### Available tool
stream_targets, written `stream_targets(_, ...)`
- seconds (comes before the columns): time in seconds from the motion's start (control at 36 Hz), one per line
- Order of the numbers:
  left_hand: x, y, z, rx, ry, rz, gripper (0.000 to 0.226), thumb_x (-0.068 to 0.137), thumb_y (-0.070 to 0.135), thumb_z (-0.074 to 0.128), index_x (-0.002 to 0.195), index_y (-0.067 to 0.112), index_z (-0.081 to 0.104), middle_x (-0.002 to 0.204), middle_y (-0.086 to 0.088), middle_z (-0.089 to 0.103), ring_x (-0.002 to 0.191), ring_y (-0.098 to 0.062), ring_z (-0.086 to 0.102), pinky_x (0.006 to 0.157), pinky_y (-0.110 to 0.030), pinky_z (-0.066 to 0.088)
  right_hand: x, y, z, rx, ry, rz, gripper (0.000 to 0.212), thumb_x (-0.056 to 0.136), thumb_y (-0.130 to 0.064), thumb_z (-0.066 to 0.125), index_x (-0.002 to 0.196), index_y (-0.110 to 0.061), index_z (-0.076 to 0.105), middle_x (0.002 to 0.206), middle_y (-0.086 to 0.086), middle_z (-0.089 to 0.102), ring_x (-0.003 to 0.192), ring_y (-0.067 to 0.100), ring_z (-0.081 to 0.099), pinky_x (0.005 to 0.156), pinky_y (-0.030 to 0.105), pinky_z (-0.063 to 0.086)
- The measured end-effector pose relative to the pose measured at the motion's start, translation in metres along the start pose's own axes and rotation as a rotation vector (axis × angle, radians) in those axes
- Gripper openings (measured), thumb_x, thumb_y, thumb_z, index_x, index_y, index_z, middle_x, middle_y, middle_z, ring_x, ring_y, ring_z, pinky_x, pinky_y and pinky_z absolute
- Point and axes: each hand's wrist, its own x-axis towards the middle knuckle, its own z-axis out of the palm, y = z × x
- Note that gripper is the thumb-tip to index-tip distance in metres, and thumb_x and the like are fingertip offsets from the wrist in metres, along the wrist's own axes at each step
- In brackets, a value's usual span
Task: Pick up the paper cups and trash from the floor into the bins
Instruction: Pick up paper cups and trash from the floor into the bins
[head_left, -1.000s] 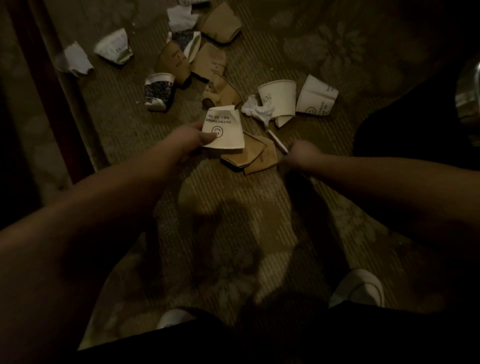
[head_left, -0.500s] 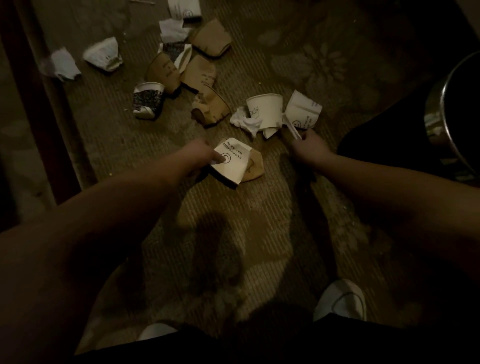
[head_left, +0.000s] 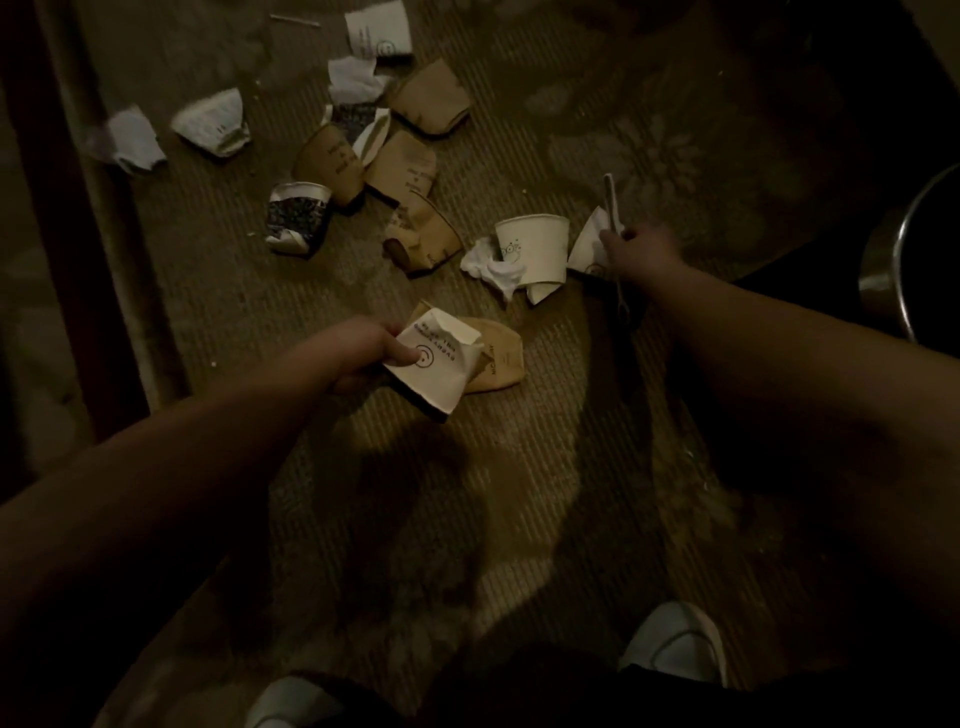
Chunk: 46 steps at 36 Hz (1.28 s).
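Two flattened cups, a white cup (head_left: 434, 364) over a brown cup (head_left: 496, 361), are being pinched together in the left hand (head_left: 358, 353). A thin stick (head_left: 613, 208), long axis pointing away, is being gripped in the right hand (head_left: 641, 249), which is touching a white wrapper (head_left: 587, 244). Roughly ten more crushed cups and scraps are lying on the carpet (head_left: 519, 467) ahead. One metal bin (head_left: 893, 270) is standing to the right, nearer the right arm.

We see white cup (head_left: 434, 371) with black print and smiley, tan cups (head_left: 496, 361) with dark lettering, a blue-speckled cup (head_left: 296, 218), white tissue (head_left: 491, 270). Carpet (head_left: 519, 467) olive-brown, ribbed with floral motifs. Bin (head_left: 893, 270) silver rim. Shoes (head_left: 675, 644) white.
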Motion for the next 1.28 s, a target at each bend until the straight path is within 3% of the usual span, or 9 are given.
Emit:
stream_targets(0.17, 0.000, 0.002, 0.012, 0.059, 0.035, -0.030, 0.025, 0.093, -0.001, 0.059, 0.116, 0.007, 0.062, 0.102, -0.008, 0.070, 0.093, -0.020, 0.067, 0.075, -0.030, 0.053, 0.010, 0.001, 0.001, 0.000, -0.023, -0.023, 0.048, 0.100, -0.042, 0.052, 0.134, -0.007, 0.054, 0.130, 0.014, 0.057, 0.116, 0.028, 0.057, 0.093, 0.039, 0.049)
stream_targets(0.31, 0.006, 0.008, 0.030, 0.197, 0.118, -0.027, 0.030, 0.086, 0.008, 0.073, 0.115, 0.012, 0.066, 0.106, -0.006, 0.072, 0.099, -0.022, 0.067, 0.084, -0.038, 0.056, 0.011, 0.004, 0.005, 0.089, -0.001, -0.013, 0.052, 0.095, -0.044, 0.060, 0.134, -0.011, 0.051, 0.128, 0.009, 0.057, 0.116, 0.026, 0.058, 0.096, 0.043, 0.051)
stream_targets(0.39, 0.007, 0.011, 0.043, 0.248, 0.147, -0.005, 0.029, 0.085, 0.012, 0.075, 0.113, 0.013, 0.067, 0.104, -0.006, 0.071, 0.095, -0.022, 0.067, 0.070, -0.034, 0.053, 0.010, 0.008, 0.005, 0.106, 0.009, 0.005, 0.056, 0.094, -0.036, 0.066, 0.140, -0.014, 0.042, 0.135, 0.008, 0.052, 0.115, 0.025, 0.056, 0.090, 0.040, 0.052)
stream_targets(0.53, 0.005, 0.016, 0.056, 0.322, 0.205, 0.052, 0.029, 0.086, 0.016, 0.076, 0.113, 0.013, 0.065, 0.092, 0.002, 0.064, 0.082, -0.011, 0.059, 0.059, -0.025, 0.044, 0.009, 0.015, 0.006, 0.102, -0.044, 0.099, 0.088, 0.083, -0.038, 0.077, 0.152, -0.009, 0.030, 0.151, 0.015, 0.041, 0.135, 0.033, 0.045, 0.110, 0.045, 0.042)
stream_targets(0.69, 0.003, 0.020, 0.061, 0.220, 0.228, 0.031, 0.036, 0.084, 0.011, 0.076, 0.116, 0.013, 0.061, 0.090, 0.000, 0.064, 0.078, -0.009, 0.059, 0.057, -0.024, 0.043, 0.000, 0.015, 0.013, 0.140, -0.071, 0.139, 0.070, 0.086, -0.038, 0.074, 0.141, -0.004, 0.046, 0.141, 0.014, 0.054, 0.124, 0.029, 0.056, 0.091, 0.033, 0.049)
stream_targets(0.83, 0.002, 0.021, 0.066, 0.150, 0.237, 0.027, 0.053, 0.083, 0.012, 0.078, 0.131, 0.008, 0.056, 0.110, -0.007, 0.066, 0.094, -0.019, 0.062, 0.074, -0.031, 0.051, -0.017, 0.009, 0.016, 0.166, -0.019, 0.107, 0.061, 0.092, -0.028, 0.070, 0.142, -0.006, 0.043, 0.142, 0.015, 0.052, 0.121, 0.028, 0.057, 0.072, 0.025, 0.047)
stream_targets(1.06, -0.007, 0.027, 0.070, 0.143, 0.217, 0.069, 0.062, 0.082, 0.006, 0.077, 0.138, 0.005, 0.049, 0.129, -0.013, 0.059, 0.100, -0.021, 0.053, 0.077, -0.033, 0.045, -0.041, 0.016, 0.008, 0.122, -0.023, 0.026, 0.057, 0.089, -0.027, 0.072, 0.138, -0.009, 0.048, 0.140, 0.012, 0.054, 0.125, 0.028, 0.054, 0.096, 0.035, 0.048)
stream_targets(1.19, -0.023, 0.040, 0.060, 0.144, 0.190, 0.095, 0.066, 0.079, 0.010, 0.080, 0.139, 0.008, 0.051, 0.129, -0.011, 0.061, 0.118, -0.027, 0.057, 0.101, -0.043, 0.049, -0.063, 0.006, 0.000, 0.150, -0.029, -0.002, 0.054, 0.089, -0.025, 0.072, 0.136, -0.012, 0.050, 0.135, 0.010, 0.058, 0.117, 0.027, 0.059, 0.088, 0.036, 0.053)
stream_targets(1.28, -0.035, 0.057, 0.050, 0.133, 0.188, 0.153, 0.068, 0.078, 0.010, 0.080, 0.140, 0.007, 0.051, 0.131, -0.008, 0.060, 0.122, -0.026, 0.054, 0.102, -0.039, 0.046, -0.077, -0.012, -0.014, 0.134, -0.034, -0.036, 0.055, 0.090, -0.026, 0.072, 0.137, -0.012, 0.048, 0.126, 0.007, 0.060, 0.107, 0.025, 0.064, 0.088, 0.041, 0.057)
